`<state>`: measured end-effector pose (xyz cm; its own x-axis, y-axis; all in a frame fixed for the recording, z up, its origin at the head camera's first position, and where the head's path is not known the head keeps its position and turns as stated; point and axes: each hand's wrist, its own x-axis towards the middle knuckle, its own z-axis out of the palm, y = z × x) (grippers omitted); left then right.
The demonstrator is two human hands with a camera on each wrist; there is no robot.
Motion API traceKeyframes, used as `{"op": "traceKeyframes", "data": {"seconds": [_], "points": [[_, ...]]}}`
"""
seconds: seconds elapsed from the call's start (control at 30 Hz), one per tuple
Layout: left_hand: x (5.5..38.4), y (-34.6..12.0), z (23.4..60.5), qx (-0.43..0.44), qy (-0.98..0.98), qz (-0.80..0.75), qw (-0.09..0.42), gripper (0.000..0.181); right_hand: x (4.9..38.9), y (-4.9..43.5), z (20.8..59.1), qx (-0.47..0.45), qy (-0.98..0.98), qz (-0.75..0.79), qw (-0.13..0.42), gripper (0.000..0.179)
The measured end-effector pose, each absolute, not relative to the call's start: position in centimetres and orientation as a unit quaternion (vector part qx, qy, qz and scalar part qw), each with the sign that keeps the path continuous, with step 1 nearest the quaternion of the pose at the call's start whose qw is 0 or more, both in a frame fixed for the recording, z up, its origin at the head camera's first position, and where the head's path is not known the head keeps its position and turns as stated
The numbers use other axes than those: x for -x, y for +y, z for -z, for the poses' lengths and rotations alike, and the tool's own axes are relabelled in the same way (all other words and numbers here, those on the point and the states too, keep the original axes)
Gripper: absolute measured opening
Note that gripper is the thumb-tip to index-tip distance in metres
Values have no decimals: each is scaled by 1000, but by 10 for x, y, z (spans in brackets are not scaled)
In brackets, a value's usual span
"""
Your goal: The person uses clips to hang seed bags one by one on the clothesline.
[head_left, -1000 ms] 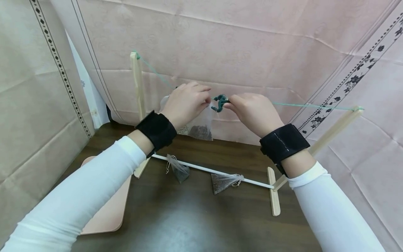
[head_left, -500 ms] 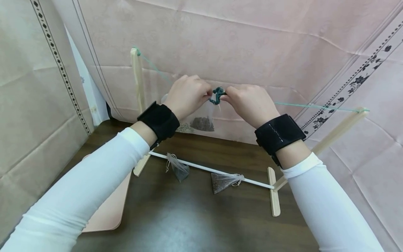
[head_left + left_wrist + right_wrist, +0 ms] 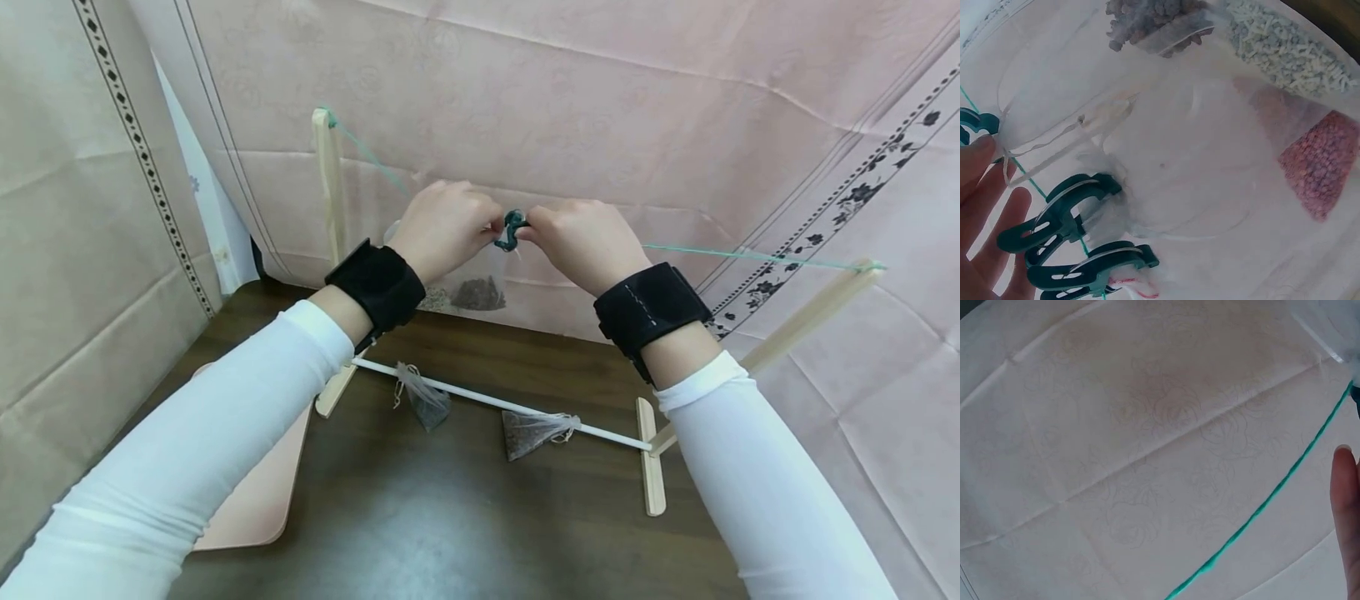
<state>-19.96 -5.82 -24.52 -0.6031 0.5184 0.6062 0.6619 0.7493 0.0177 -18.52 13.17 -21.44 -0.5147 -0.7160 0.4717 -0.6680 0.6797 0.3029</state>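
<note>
My right hand (image 3: pixel 581 242) pinches a dark green spring clip (image 3: pixel 512 231), whose toothless curved jaws face my left hand. My left hand (image 3: pixel 450 229) has thumb and finger together at the green line, pinching the top of a sheer drawstring bag (image 3: pixel 480 293) with dark brown lumps in it. In the left wrist view, the bag's pale drawstring (image 3: pixel 1054 150) loops near the fingertips, beside the clip (image 3: pixel 982 122). Two other green clips (image 3: pixel 1063 212) grip bag tops on the line (image 3: pixel 1035 185). The right wrist view shows only one finger (image 3: pixel 1344 481) of my right hand.
The line runs between two wooden posts (image 3: pixel 327 183) joined low down by a white rod (image 3: pixel 480 398). Two small sheer bags (image 3: pixel 528 433) are tied to this rod. Bags of white bits (image 3: pixel 1285 50) and pink grains (image 3: pixel 1322 165) hang nearby. A pink board (image 3: pixel 251 500) lies left.
My right hand has moved left with the green clip, bringing it up close to my left fingertips. The left hand has shifted slightly and keeps its pinch.
</note>
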Motion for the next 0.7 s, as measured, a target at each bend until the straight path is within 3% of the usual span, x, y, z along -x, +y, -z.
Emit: {"op": "traceKeyframes", "data": {"seconds": [0.43,0.7], "points": [[200,-62,253,319,-902,96,274,10,190,126,225,-392,-876,46,277,28],[199,-66,259,336,-886,122,295,9,191,124,230,-400,-880,37,253,30]]}}
